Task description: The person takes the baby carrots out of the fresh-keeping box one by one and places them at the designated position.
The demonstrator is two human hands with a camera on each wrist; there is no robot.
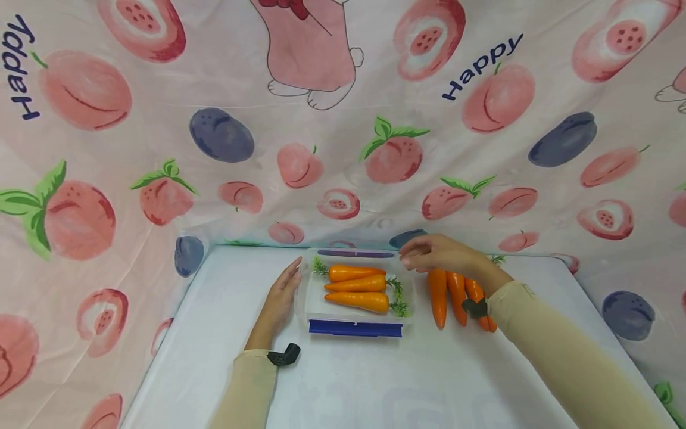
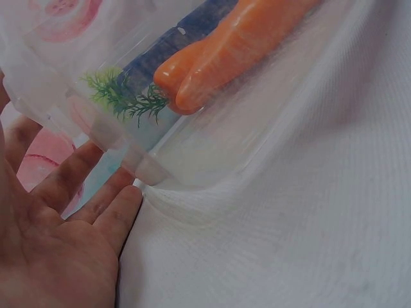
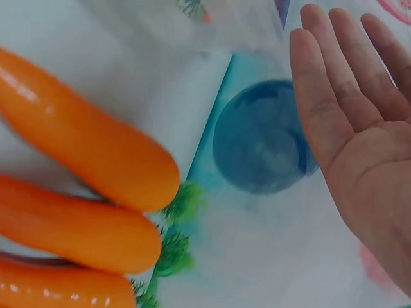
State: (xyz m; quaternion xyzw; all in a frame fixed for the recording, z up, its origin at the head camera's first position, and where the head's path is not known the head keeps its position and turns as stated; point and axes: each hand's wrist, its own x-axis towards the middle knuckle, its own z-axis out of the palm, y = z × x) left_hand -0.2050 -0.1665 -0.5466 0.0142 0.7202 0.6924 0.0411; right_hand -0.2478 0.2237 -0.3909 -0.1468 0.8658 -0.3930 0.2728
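A clear plastic box (image 1: 321, 313) holds three orange carrots (image 1: 356, 301) with green tops, lying sideways. At its left wall stands my left hand (image 1: 278, 298). In the left wrist view its fingers (image 2: 119, 215) are extended and touch the box's end. My right hand (image 1: 442, 253) is raised by the box's back right corner. The right wrist view shows that hand's fingers (image 3: 343, 77) straight, with nothing held. Below the right wrist lie several more carrots (image 1: 438, 298) side by side, partly hidden by the arm.
A blue latch flap (image 1: 355, 328) hangs outward along the box's front, and another blue strip (image 1: 355, 254) runs along its back. The white table (image 1: 332, 381) meets a fruit-printed cloth (image 1: 332, 131) behind it.
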